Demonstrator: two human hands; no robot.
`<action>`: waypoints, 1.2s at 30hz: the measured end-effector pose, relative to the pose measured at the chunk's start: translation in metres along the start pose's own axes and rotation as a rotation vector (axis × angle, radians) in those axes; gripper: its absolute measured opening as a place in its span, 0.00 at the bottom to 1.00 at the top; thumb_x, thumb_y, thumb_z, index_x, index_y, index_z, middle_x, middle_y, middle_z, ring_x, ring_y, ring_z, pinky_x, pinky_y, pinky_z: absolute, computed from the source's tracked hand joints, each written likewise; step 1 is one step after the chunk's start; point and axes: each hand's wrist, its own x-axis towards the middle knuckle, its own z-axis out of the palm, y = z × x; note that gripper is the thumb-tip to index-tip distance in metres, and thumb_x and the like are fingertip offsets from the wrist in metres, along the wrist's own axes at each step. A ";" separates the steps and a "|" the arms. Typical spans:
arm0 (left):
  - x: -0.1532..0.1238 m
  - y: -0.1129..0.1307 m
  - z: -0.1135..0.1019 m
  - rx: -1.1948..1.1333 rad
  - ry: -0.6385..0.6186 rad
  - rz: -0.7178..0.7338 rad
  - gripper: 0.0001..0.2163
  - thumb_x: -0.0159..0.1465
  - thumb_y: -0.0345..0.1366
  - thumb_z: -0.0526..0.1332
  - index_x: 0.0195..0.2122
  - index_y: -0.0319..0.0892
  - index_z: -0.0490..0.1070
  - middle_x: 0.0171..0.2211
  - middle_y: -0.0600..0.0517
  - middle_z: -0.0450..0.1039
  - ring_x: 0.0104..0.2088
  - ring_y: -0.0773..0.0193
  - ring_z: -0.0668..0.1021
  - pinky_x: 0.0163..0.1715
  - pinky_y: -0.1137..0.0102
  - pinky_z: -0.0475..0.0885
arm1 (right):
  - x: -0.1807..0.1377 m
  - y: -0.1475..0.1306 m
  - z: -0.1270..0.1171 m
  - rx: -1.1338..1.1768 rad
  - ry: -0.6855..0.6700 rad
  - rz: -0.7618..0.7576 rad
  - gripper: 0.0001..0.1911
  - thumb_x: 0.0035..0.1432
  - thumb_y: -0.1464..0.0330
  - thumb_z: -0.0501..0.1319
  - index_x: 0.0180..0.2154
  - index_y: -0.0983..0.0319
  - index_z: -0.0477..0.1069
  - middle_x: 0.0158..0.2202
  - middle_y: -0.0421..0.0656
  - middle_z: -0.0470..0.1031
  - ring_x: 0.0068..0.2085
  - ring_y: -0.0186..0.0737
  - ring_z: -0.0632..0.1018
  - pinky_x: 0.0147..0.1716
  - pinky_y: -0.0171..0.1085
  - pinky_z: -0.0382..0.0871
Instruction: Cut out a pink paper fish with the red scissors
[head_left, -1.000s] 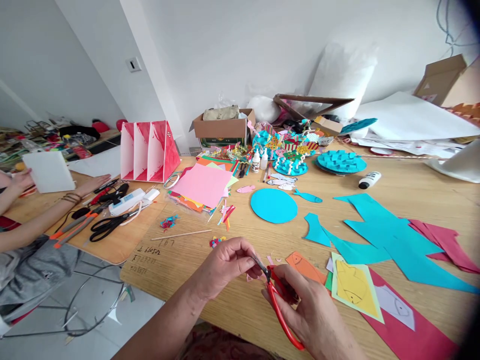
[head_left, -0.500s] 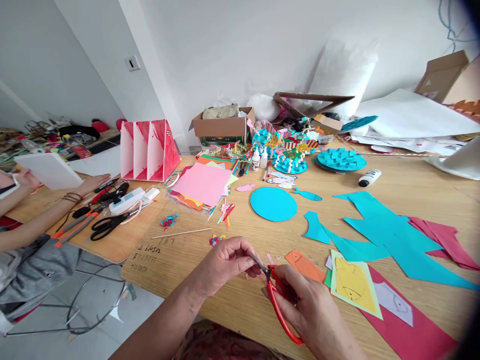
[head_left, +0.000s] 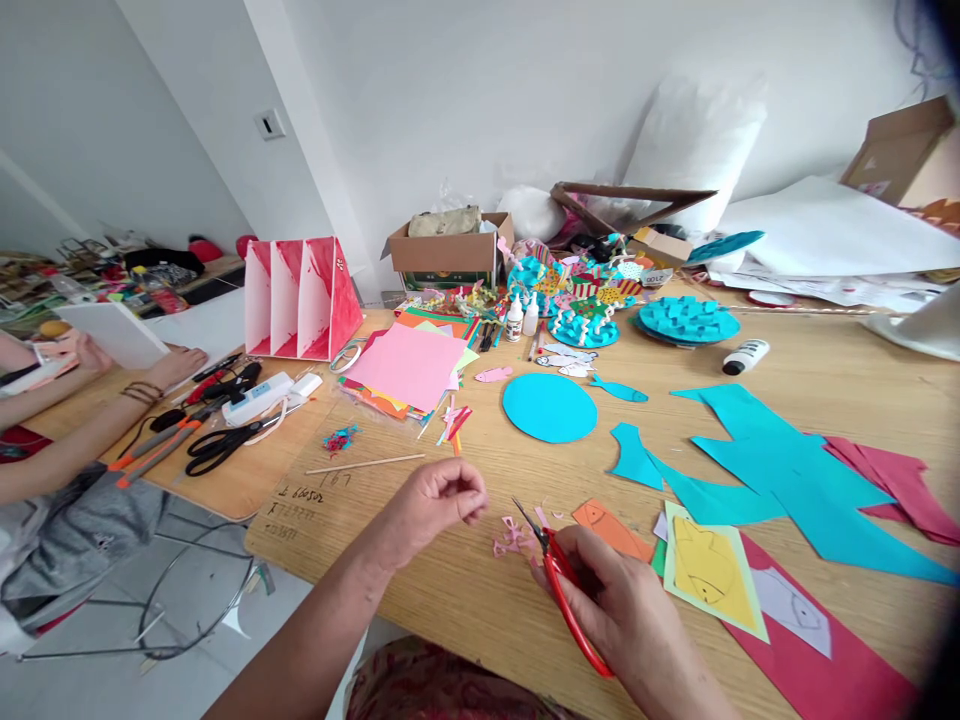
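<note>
My right hand (head_left: 615, 590) is closed round the red-handled scissors (head_left: 559, 590), whose slightly parted blades point up and to the left. Apart from the scissors, my left hand (head_left: 439, 510) hovers over the table with its fingers curled in a pinch; whatever is between the fingertips is too small or hidden to tell. Pink paper scraps (head_left: 514, 537) lie between the two hands. Just beyond my right hand rest an orange paper with a fish drawn on it (head_left: 611, 530) and a yellow paper with a fish outline (head_left: 705, 565).
A blue paper circle (head_left: 550, 408) and blue offcuts (head_left: 780, 460) lie ahead. Stacked coloured paper (head_left: 409, 365) and a red-and-white divided stand (head_left: 300, 300) are to the left. At far left, another person's arm (head_left: 90, 440) rests near black-handled scissors (head_left: 221, 447).
My left hand has moved left, away from the scissor blades, uncovering the pink scraps. My right hand still holds the scissors in nearly the same place.
</note>
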 end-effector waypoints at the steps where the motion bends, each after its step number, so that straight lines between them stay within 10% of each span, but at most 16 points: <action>1: 0.001 -0.001 -0.007 0.119 0.059 0.026 0.05 0.55 0.34 0.59 0.25 0.38 0.66 0.22 0.56 0.65 0.25 0.70 0.68 0.28 0.75 0.64 | -0.001 0.003 0.001 -0.001 -0.010 0.012 0.09 0.57 0.65 0.52 0.25 0.59 0.59 0.15 0.34 0.64 0.15 0.32 0.66 0.14 0.28 0.59; 12: 0.000 -0.031 -0.044 1.004 0.172 0.094 0.09 0.59 0.29 0.52 0.23 0.42 0.65 0.26 0.55 0.66 0.30 0.67 0.69 0.31 0.74 0.61 | -0.006 0.024 0.005 -0.094 -0.082 0.085 0.10 0.56 0.64 0.51 0.24 0.59 0.60 0.15 0.36 0.66 0.16 0.34 0.69 0.15 0.29 0.61; 30: 0.003 -0.035 -0.041 0.990 0.228 0.100 0.06 0.57 0.27 0.53 0.26 0.42 0.66 0.27 0.54 0.68 0.29 0.66 0.70 0.32 0.72 0.64 | -0.006 0.026 0.006 -0.259 -0.208 0.097 0.10 0.57 0.65 0.50 0.25 0.58 0.62 0.18 0.39 0.72 0.19 0.38 0.73 0.17 0.31 0.57; 36: -0.001 -0.013 -0.004 0.789 0.057 0.439 0.15 0.58 0.22 0.49 0.40 0.43 0.70 0.36 0.50 0.69 0.39 0.66 0.72 0.42 0.71 0.66 | 0.000 0.018 0.003 -0.347 -0.176 0.011 0.07 0.55 0.67 0.52 0.26 0.59 0.64 0.19 0.39 0.72 0.18 0.38 0.74 0.15 0.31 0.55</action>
